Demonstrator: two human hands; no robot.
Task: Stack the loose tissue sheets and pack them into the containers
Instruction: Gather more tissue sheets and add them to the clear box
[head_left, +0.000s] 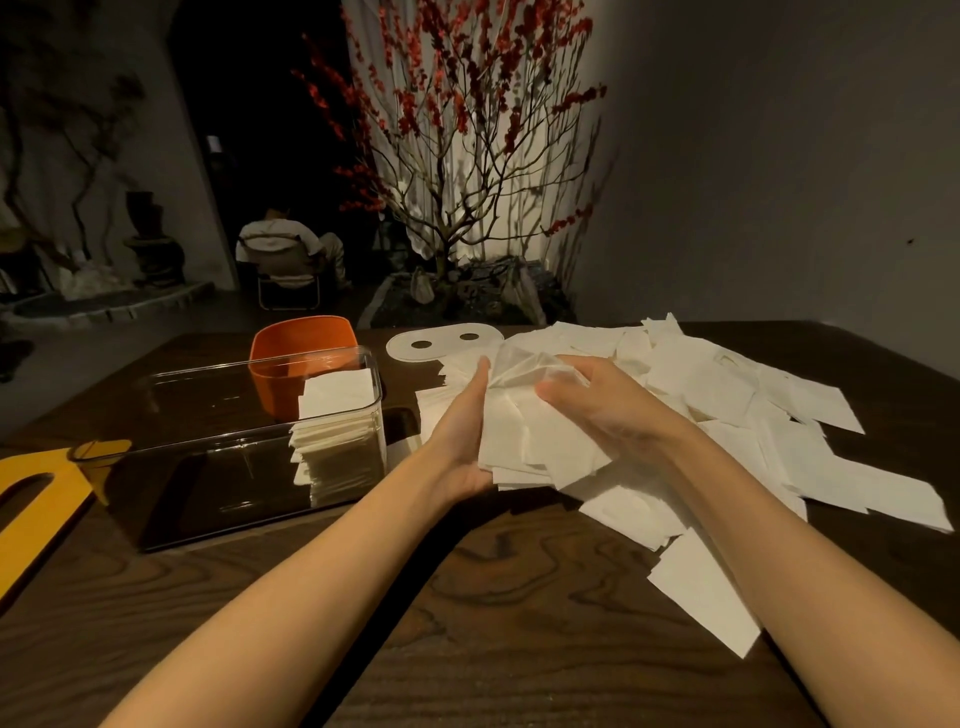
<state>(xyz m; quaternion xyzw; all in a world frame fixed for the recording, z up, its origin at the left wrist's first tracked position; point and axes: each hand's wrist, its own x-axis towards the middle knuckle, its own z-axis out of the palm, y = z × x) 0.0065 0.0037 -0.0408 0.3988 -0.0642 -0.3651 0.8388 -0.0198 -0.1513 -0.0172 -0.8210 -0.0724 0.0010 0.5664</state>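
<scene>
We record a dark, wavy-grained wooden table, its near half bare between our forearms; its far edge runs behind the goods. Left: a clear, rectangular plastic container, open-topped, holding a squared stack of white tissue sheets against its right wall, the remainder of its floor free; behind it, touching or just beside, an orange plastic tub; at the left table edge, a flat yellow lid with a slot; beyond, a white oval lid with two holes. Right: a sprawling heap of loose white tissue sheets, thin, square, overlapping, reaching the right edge. Centre: our left hand cups beneath a ragged bundle of white sheets, fingers curled round it; our right hand pinches its crumpled top, fingers closed on it.
</scene>
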